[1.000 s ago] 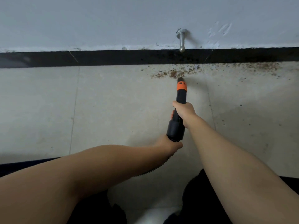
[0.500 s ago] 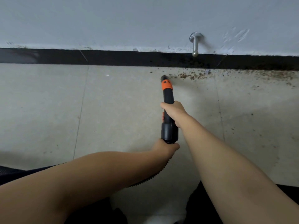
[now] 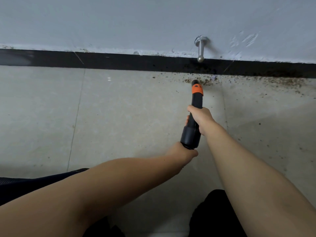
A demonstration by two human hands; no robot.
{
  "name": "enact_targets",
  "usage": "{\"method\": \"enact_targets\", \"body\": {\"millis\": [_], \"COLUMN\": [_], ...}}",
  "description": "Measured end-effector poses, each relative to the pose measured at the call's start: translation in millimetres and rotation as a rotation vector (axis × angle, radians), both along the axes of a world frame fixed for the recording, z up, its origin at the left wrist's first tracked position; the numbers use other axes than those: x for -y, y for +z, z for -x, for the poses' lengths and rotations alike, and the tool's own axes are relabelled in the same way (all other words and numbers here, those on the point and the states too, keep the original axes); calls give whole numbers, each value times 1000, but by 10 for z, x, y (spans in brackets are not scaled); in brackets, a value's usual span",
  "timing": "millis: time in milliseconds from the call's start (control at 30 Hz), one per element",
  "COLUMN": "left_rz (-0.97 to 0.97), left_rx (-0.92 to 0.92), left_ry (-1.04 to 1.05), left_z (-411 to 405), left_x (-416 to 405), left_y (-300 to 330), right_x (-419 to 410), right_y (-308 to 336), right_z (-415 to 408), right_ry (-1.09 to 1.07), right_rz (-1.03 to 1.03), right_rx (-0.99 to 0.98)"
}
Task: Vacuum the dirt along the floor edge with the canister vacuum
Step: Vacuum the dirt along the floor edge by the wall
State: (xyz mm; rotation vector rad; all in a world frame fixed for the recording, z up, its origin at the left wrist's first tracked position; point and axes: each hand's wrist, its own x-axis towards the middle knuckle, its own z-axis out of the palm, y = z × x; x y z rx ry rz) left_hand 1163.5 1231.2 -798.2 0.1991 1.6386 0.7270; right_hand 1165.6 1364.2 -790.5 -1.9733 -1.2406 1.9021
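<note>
A black vacuum nozzle (image 3: 193,120) with an orange band points at the wall. Its tip sits in a patch of brown dirt (image 3: 207,82) lying on the tiled floor against the black skirting (image 3: 119,60). More dirt (image 3: 282,82) is strewn along the skirting to the right. My right hand (image 3: 201,118) grips the middle of the nozzle. My left hand (image 3: 185,152) holds the hose just behind the nozzle's wide rear end; the hose itself is mostly hidden under my forearm.
A metal door stopper (image 3: 200,48) juts from the pale wall right above the dirt patch. Light floor tiles (image 3: 119,117) spread to the left. Dark specks dot the floor at right. My dark-clothed legs fill the bottom edge.
The nozzle tip swung left of the dirt and has now come back right, into the patch below the door stopper. Both hands keep their hold.
</note>
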Motion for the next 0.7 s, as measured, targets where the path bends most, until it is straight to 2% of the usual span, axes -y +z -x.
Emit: {"method": "enact_targets", "body": {"millis": [400, 700], "left_rz": [14, -8], "left_rx": [-58, 27], "left_ry": [93, 11], "left_z": [228, -76], "left_x": [162, 46], "left_y": [-16, 90], "right_x": [194, 68], "right_y": [-43, 63], "right_z": [380, -54], "right_ry": [116, 43], "right_rz": [17, 13], "right_rx": [-65, 15]}}
